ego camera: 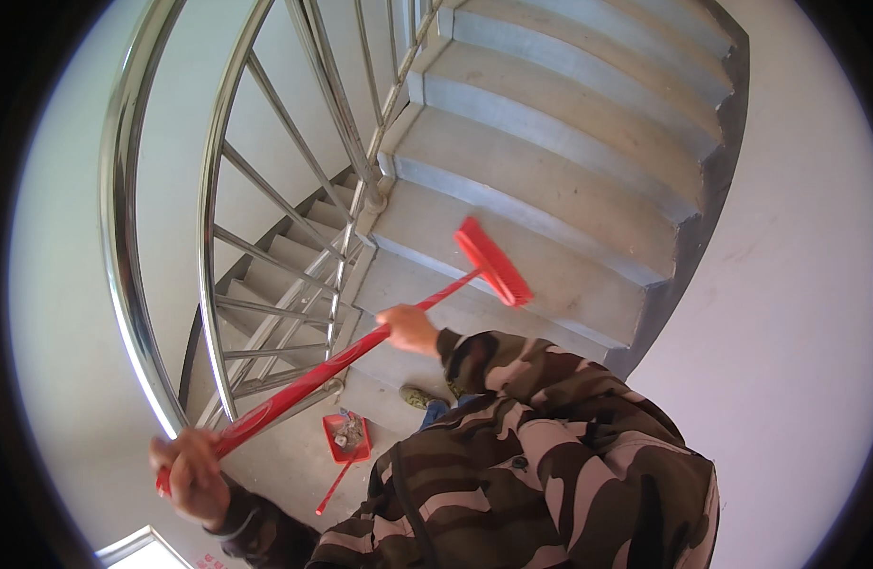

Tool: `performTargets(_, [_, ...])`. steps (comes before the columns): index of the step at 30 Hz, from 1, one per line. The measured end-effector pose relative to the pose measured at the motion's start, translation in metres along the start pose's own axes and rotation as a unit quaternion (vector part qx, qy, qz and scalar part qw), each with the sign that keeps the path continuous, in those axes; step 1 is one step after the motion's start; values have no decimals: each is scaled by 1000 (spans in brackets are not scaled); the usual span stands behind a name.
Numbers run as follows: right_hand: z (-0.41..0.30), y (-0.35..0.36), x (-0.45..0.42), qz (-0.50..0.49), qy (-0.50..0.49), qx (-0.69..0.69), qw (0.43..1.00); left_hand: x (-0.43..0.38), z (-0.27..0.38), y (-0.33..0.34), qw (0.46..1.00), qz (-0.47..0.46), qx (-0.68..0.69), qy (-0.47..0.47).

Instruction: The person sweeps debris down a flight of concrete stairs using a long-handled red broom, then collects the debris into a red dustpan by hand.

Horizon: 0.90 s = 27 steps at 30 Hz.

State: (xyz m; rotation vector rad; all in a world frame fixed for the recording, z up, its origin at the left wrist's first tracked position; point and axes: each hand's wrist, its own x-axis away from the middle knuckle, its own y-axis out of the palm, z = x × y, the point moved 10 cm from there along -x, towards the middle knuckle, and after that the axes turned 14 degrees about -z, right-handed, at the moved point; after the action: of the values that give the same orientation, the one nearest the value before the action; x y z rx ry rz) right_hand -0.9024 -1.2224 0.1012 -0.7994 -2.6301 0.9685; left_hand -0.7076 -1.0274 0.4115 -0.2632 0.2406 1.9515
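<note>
A red broom [312, 380] crosses the view on a slant, its handle held by both my hands. My left hand [191, 473] grips it near the top end at the lower left. Farther down the handle, my right hand [409, 329] is closed around it. The red broom head [493, 263] is over the concrete stair treads, its bristles on the right side; whether they touch the step I cannot tell. Below, on the floor by my feet, lies a red long-handled dustpan [347, 437] with grey debris in it.
Concrete stairs [536, 160] rise ahead, bordered by a wall [778, 284] on the right. A shiny metal railing [210, 213] curves along the left, with another flight of stairs [273, 263] going down beyond it. My shoes [416, 397] are below the steps.
</note>
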Motion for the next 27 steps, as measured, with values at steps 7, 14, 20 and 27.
performTargets(7, [-108, 35, -14, -115, -91, 7, 989, 94, 80, -96, 984, 122, -105, 73])
performTargets(14, [-38, 1, -16, -118, -30, 73, 990, 115, 16, -26, 989, 149, -4, 17])
performTargets(20, [-20, 65, -42, -140, -66, 116, 981, 134, -16, -2, 981, 194, -1, -9])
performTargets(27, [-131, 77, 4, -194, -162, 35, 967, 201, 96, -53, 972, 205, -104, 53])
